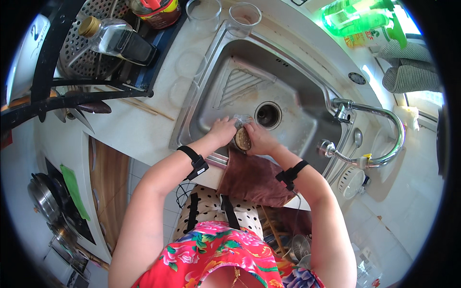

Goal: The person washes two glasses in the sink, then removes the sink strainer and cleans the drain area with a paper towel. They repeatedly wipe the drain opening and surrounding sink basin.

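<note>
Over the near side of a stainless steel sink (230, 54), my left hand (223, 130) and my right hand (261, 138) meet around a small clear container or wrapping (243, 120), whose exact kind I cannot tell. A round brownish piece (243, 139), possibly the container's base or content, shows between them. My right fingers lie along its right side; my left fingertips touch its upper left. A brown cloth (252, 180) hangs over the sink's front edge just below. The drain (268, 115) lies a little beyond my hands.
A chrome faucet (392, 118) curves at the right. Clear cups (245, 18) stand by the sink's far left corner. Chopsticks (140, 104) lie on the left counter, near a black rack (86, 95) and a dark-filled bottle (122, 41). Green bottles (356, 18) stand at the upper right.
</note>
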Demonstrator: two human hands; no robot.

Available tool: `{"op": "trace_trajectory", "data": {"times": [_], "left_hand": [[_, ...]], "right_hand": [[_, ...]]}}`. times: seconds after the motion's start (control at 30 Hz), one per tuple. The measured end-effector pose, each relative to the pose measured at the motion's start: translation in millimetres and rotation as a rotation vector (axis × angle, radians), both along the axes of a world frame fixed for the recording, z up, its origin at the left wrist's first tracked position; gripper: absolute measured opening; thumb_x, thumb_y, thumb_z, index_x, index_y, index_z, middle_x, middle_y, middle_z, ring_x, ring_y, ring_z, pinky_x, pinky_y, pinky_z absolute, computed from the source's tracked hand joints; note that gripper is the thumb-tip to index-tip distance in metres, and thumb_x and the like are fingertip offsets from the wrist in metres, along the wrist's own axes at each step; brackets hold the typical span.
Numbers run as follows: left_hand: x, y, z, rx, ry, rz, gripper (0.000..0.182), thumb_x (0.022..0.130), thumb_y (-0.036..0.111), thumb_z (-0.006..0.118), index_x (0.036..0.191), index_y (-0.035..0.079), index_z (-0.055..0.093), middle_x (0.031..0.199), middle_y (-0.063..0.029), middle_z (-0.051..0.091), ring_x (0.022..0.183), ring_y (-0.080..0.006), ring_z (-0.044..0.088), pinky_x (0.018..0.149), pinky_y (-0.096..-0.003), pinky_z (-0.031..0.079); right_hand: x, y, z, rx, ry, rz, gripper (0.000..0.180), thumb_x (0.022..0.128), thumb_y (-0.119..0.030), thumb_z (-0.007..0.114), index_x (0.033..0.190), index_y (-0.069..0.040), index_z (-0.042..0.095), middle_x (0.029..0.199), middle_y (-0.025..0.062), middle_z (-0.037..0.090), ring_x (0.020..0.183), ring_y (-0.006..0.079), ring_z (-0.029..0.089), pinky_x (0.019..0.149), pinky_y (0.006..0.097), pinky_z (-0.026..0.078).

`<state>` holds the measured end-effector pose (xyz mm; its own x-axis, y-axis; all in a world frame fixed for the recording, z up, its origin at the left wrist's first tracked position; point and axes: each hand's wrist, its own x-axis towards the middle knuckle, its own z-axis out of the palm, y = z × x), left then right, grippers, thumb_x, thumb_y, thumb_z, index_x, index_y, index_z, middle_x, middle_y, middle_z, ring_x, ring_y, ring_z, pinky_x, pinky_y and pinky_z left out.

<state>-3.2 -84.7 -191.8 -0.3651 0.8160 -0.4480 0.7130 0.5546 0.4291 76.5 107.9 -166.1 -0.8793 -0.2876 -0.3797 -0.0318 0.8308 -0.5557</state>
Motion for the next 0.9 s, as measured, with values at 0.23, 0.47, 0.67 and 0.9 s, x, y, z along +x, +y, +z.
{"op": "trace_trajectory", "data": {"times": [0.23, 0.47, 0.67, 0.9], "left_hand": [[-4, 3, 0, -0.045, -0.073, 0.05, 0.022, 0.081, 0.007, 0.059, 0.098, 0.003, 0.072, 0.14, -0.0098, 0.05, 0.122, -0.0332, 0.052, 0.094, -0.0488, 0.049], [-3, 4, 6, -0.065, -0.111, 0.074, 0.023, 0.079, 0.005, 0.061, 0.099, 0.003, 0.071, 0.138, -0.0121, 0.051, 0.119, -0.0355, 0.055, 0.093, -0.0496, 0.05], [-5, 15, 11, 0.172, -0.187, 0.203, 0.019, 0.077, 0.006, 0.062, 0.095, 0.001, 0.069, 0.125, -0.015, 0.058, 0.114, -0.0355, 0.058, 0.093, -0.0468, 0.05], [5, 14, 9, 0.307, -0.141, 0.185, 0.018, 0.077, 0.007, 0.063, 0.092, -0.001, 0.069, 0.122, -0.019, 0.058, 0.112, -0.0377, 0.059, 0.094, -0.0463, 0.05]], "right_hand": [[-1, -1, 2, -0.104, 0.072, -0.14, 0.085, 0.054, -0.025, 0.082, 0.128, -0.002, 0.046, 0.119, 0.0207, 0.055, 0.109, 0.0402, 0.055, 0.094, 0.0439, 0.046], [9, 14, 4, -0.342, -0.129, -0.375, 0.094, 0.055, -0.019, 0.085, 0.138, -0.001, 0.043, 0.127, 0.0164, 0.054, 0.119, 0.0348, 0.054, 0.104, 0.039, 0.043], [25, 42, -8, -1.179, -0.739, -1.076, 0.067, 0.083, -0.025, 0.068, 0.142, -0.005, 0.043, 0.135, 0.0116, 0.054, 0.125, 0.0268, 0.051, 0.109, 0.0466, 0.037], [22, 68, -16, -1.716, -0.733, -1.131, 0.06, 0.09, -0.041, 0.061, 0.138, -0.008, 0.048, 0.136, 0.0134, 0.056, 0.126, 0.0297, 0.052, 0.111, 0.0484, 0.037]]}}
